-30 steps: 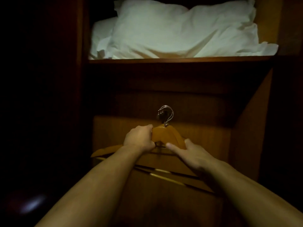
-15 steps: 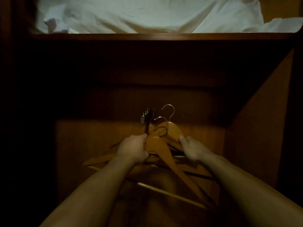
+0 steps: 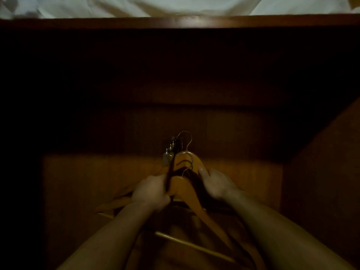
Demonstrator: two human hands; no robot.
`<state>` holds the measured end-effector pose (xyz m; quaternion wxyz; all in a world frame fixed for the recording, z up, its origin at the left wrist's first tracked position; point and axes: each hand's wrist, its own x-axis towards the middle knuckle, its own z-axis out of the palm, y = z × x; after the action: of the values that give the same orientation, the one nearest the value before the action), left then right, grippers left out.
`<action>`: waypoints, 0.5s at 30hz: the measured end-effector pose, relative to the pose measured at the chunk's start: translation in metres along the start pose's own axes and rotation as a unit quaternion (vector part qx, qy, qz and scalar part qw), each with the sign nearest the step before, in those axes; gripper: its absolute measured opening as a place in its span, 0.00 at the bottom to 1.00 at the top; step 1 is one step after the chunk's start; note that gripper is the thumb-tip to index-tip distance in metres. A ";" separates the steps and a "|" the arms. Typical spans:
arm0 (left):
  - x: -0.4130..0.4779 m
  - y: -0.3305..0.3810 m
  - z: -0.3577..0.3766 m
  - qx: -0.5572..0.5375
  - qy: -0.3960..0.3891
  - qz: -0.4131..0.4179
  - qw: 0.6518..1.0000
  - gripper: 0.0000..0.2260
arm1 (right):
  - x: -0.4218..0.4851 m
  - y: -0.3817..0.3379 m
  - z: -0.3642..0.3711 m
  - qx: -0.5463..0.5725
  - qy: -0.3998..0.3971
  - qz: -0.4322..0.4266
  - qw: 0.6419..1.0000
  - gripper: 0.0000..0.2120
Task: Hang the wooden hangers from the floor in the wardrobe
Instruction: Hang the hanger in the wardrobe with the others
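The view is filled by the dark wooden interior of the wardrobe (image 3: 321, 172), whose back panel is lit only in its lower half. Across the 12 o'clock edge a shelf (image 3: 175, 21) is seen from below, and white bedding (image 3: 175, 4) is piled on it.

Two bare forearms are extended into the wardrobe, the left entering from 7 o'clock and the right from 5 o'clock, converging just below the centre. A bunch of wooden hangers (image 3: 187, 191) is held there between both hands, in front of the back panel and off the floor. The hangers are fanned unevenly: light arms are spread toward 8 o'clock and toward 5 o'clock, with darker ones shadowed between. A pale crossbar (image 3: 194, 245) is slanted below the wrists toward 5 o'clock.

The left hand (image 3: 150, 193) is closed in a fist, back of the hand toward the camera, its fingers wrapped tightly round the necks of the hangers. The right hand (image 3: 216, 184) is laid over the right shoulder of the bunch, with the thumb (image 3: 202, 170) pressed on the rearmost hanger's upper edge; its remaining fingers are curled behind the wood and mostly hidden.

At 12 o'clock of the hands, thin wire hooks (image 3: 188, 139) are raised above the bunch, beside a small metal fitting (image 3: 169, 152) whose nature cannot be made out.
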<state>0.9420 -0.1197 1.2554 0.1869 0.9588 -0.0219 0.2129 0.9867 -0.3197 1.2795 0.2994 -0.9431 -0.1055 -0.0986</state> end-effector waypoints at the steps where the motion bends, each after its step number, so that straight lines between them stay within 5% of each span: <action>1: 0.003 -0.002 0.000 -0.001 -0.005 0.000 1.000 0.19 | 0.005 -0.001 0.001 0.004 -0.001 -0.007 1.000 0.28; 15: 0.018 -0.021 0.007 -0.003 0.018 -0.018 1.000 0.09 | 0.032 0.000 0.025 -0.022 -0.019 -0.044 0.999 0.30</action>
<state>0.9637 -0.1018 1.2501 0.1936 0.9546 -0.0018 0.2265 1.0207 -0.3002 1.2672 0.2717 -0.9457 -0.1503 -0.0963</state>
